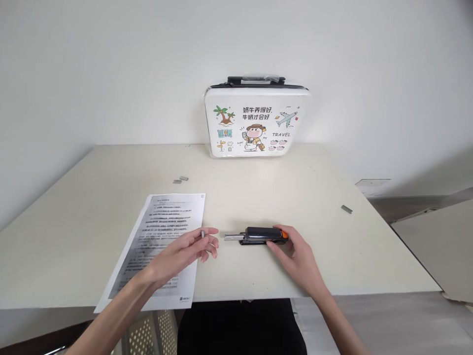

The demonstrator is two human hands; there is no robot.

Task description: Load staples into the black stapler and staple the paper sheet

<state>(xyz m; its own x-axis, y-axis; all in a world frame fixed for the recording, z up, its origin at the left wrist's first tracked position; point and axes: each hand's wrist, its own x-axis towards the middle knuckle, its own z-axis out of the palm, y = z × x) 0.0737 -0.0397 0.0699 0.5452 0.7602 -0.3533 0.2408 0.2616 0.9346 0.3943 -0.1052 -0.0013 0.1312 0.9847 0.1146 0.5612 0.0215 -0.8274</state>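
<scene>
A black stapler (263, 234) with an orange rear end lies on the table, its metal staple tray (234, 237) slid out toward the left. My right hand (296, 256) grips the rear of the stapler between thumb and fingers. Left of the tray, apart from it, my left hand (192, 249) pinches a small grey staple strip (202, 233) between thumb and index finger, the other fingers loosely curled. Beneath that hand and forearm lies a printed sheet of paper (170, 207), partly covered by them, its lower edge at the table's front edge.
A white cartoon-printed case (254, 123) with a black handle stands at the back against the wall. Two staple strips (181, 180) lie behind the paper. Another staple strip (346, 209) lies at the right. The table's front edge (236, 299) runs close below my hands.
</scene>
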